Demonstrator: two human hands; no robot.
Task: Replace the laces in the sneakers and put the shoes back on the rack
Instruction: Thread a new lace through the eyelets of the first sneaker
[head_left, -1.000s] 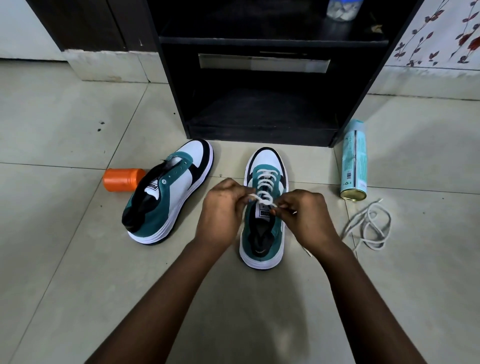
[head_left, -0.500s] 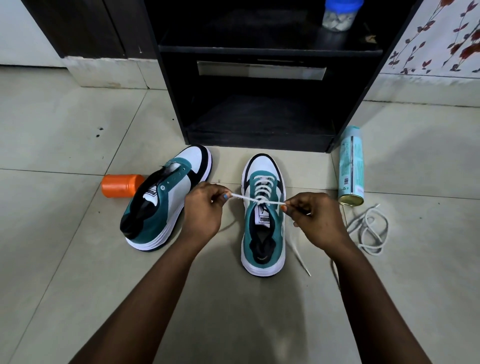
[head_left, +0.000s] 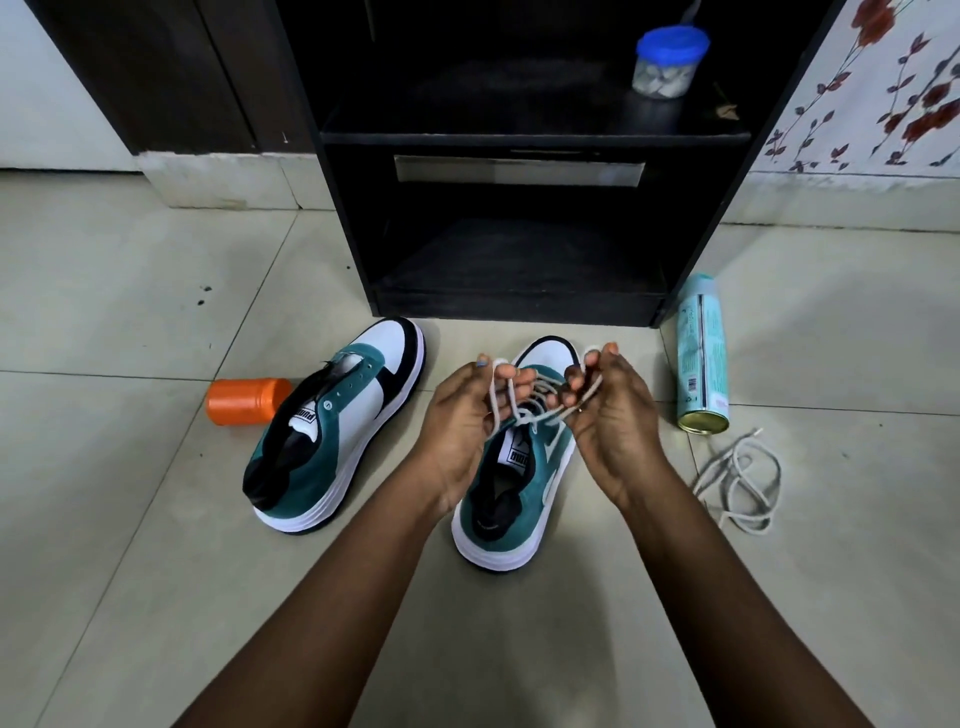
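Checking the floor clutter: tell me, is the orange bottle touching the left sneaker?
Cannot tell. In the head view the orange bottle disappears behind the left sneaker, hiding any contact or gap.

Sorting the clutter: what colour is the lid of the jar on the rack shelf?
Blue lid, clearest in the head view.

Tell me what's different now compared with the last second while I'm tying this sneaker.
Both hands rose from the tongue: the left hand and right hand first pulled the lace ends taut sideways, and now each holds up a loop above the laced sneaker. The unlaced sneaker, loose lace, spray can and orange bottle stayed put.
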